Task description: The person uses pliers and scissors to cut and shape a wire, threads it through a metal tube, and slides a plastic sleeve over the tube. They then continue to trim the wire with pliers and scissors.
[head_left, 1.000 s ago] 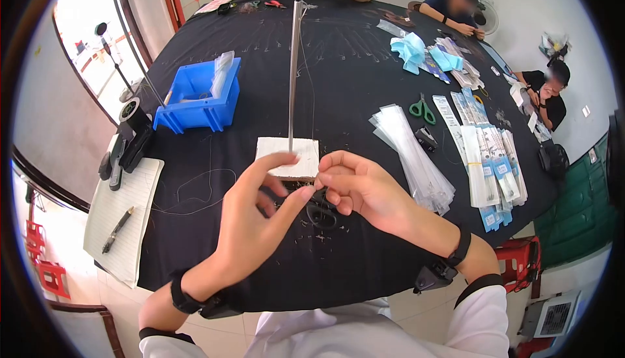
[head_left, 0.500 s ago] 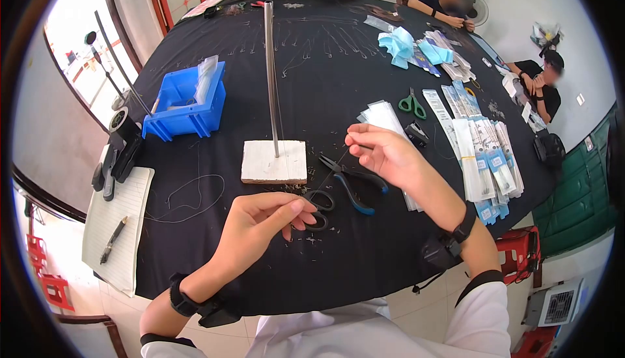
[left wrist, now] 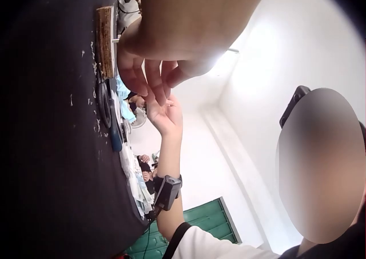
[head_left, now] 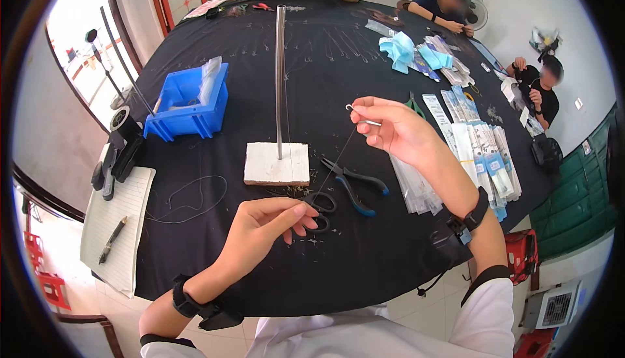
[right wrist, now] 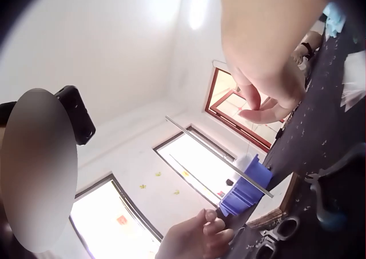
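Note:
The left hand (head_left: pixel 263 231) pinches a thin dark line (head_left: pixel 337 157) between thumb and fingers, just beside black-handled scissors (head_left: pixel 321 203). Up and to the right, the right hand (head_left: pixel 400 133) holds a small silvery hook (head_left: pixel 371 123) in its curled fingers, and the line slants between both hands. Under the line lie pliers (head_left: pixel 355 192) with blue-tipped handles. A metal rod (head_left: pixel 280 84) stands upright on a white block (head_left: pixel 277 164). In the left wrist view the fingertips of the left hand (left wrist: pixel 166 70) meet; the right wrist view shows the right hand's (right wrist: pixel 266 70) bent fingers.
A blue bin (head_left: pixel 189 120) stands at the left, with a spool (head_left: pixel 121 120), stapler and notepad (head_left: pixel 117 234) with a pen. At the right are clear sleeves (head_left: pixel 416 188), green-handled scissors (head_left: pixel 415 105) and printed packets (head_left: pixel 498 156). Several hooks with lines lie farther back; other people sit around.
The hands have parted from their meeting point near the block; the right went up and right, the left slightly down. Hook and line now show between them, and the pliers came into sight.

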Available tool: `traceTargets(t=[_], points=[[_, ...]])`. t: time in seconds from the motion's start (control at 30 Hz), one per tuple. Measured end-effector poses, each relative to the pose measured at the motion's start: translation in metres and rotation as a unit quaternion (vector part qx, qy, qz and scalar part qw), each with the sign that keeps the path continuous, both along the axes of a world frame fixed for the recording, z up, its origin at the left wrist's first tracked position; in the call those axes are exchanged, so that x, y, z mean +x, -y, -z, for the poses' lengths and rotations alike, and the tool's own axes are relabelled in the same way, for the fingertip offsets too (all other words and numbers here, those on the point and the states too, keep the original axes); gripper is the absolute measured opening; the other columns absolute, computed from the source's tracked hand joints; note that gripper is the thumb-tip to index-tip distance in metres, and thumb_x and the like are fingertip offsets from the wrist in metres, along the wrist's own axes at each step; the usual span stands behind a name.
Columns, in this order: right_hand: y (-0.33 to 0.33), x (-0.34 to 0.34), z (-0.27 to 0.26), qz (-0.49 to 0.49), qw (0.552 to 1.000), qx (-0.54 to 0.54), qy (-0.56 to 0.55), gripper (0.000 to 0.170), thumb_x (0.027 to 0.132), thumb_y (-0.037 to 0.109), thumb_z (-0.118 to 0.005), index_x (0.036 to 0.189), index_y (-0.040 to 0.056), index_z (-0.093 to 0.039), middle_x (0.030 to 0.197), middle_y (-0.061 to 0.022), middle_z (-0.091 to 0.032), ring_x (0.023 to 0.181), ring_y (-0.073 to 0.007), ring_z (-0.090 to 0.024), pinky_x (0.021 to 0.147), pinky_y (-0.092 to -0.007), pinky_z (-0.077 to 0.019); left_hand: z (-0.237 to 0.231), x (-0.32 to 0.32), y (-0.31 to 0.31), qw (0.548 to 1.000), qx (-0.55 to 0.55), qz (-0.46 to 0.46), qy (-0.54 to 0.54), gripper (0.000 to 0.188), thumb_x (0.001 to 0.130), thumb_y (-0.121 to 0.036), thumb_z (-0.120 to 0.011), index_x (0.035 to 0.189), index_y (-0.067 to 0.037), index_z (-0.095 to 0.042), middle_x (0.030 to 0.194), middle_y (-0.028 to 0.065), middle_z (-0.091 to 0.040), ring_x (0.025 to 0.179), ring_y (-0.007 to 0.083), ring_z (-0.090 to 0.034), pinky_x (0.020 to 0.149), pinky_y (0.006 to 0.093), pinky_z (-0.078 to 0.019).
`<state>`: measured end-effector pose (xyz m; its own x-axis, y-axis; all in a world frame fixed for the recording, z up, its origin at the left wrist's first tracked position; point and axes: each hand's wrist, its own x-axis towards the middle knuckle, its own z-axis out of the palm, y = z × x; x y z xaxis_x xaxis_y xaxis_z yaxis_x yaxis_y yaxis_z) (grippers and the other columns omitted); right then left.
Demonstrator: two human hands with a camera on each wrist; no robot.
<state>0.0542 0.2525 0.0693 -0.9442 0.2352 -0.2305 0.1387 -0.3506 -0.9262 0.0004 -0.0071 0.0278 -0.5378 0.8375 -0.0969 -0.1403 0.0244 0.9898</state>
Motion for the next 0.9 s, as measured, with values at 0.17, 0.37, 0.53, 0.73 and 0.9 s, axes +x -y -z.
traceTargets(t=[0.17, 0.37, 0.53, 0.73, 0.9], points=[[0.011, -0.008, -0.022, -0.015, 0.995, 0.069, -0.065, 0.014, 0.087, 0.013, -0.058, 0.099, 0.0062, -0.057, 0.086, -0.0033, -0.062, 0.07, -0.0072, -0.058, 0.057, -0.0197, -0.0477, 0.004, -0.001, 0.001, 0.997, 0.023, 0.005, 0.07, 0.02, 0.091, -0.015, -0.053, 0.091, 0.001, -0.064, 0.084, 0.0099, -0.065, 0.073, 0.0131, -0.061, 0.061, 0.0244, -0.0464], [0.049, -0.027, -0.068, 0.011, 0.944, 0.232, -0.234, 0.015, 0.086, 0.013, -0.058, 0.098, 0.0037, -0.055, 0.083, -0.005, -0.064, 0.068, -0.0083, -0.058, 0.054, -0.0199, -0.047, 0.01, -0.005, -0.003, 0.957, 0.114, -0.004, 0.266, 0.012, 0.091, -0.018, -0.053, 0.09, -0.007, -0.059, 0.097, 0.0064, -0.062, 0.08, 0.0113, -0.058, 0.062, 0.0242, -0.045], [0.069, -0.044, -0.083, 0.058, 0.837, 0.418, -0.349, 0.016, 0.087, 0.012, -0.058, 0.1, 0.0034, -0.054, 0.08, -0.0041, -0.064, 0.068, -0.006, -0.056, 0.054, -0.0184, -0.0428, 0.009, -0.003, -0.009, 0.939, 0.135, -0.089, 0.303, 0.009, 0.09, -0.018, -0.056, 0.09, -0.011, -0.059, 0.1, 0.0019, -0.059, 0.088, 0.0083, -0.055, 0.06, 0.0242, -0.0447], [0.072, -0.048, -0.086, 0.111, 0.777, 0.491, -0.379, 0.014, 0.087, 0.013, -0.058, 0.096, 0.0044, -0.055, 0.078, -0.0016, -0.065, 0.073, -0.0051, -0.058, 0.056, -0.0178, -0.0416, 0.01, -0.001, -0.011, 0.944, 0.1, -0.08, 0.305, 0.01, 0.088, -0.021, -0.059, 0.087, -0.011, -0.061, 0.097, -0.0013, -0.055, 0.086, 0.0072, -0.053, 0.061, 0.0256, -0.0461], [0.07, -0.048, -0.088, 0.079, 0.795, 0.48, -0.362, 0.013, 0.087, 0.013, -0.057, 0.097, 0.0044, -0.054, 0.079, -0.0019, -0.064, 0.074, -0.0052, -0.058, 0.056, -0.0181, -0.0409, 0.015, 0.0, -0.013, 0.949, 0.09, -0.069, 0.294, 0.011, 0.088, -0.021, -0.06, 0.085, -0.011, -0.062, 0.099, 0.0003, -0.056, 0.086, 0.0072, -0.053, 0.061, 0.027, -0.0473]])
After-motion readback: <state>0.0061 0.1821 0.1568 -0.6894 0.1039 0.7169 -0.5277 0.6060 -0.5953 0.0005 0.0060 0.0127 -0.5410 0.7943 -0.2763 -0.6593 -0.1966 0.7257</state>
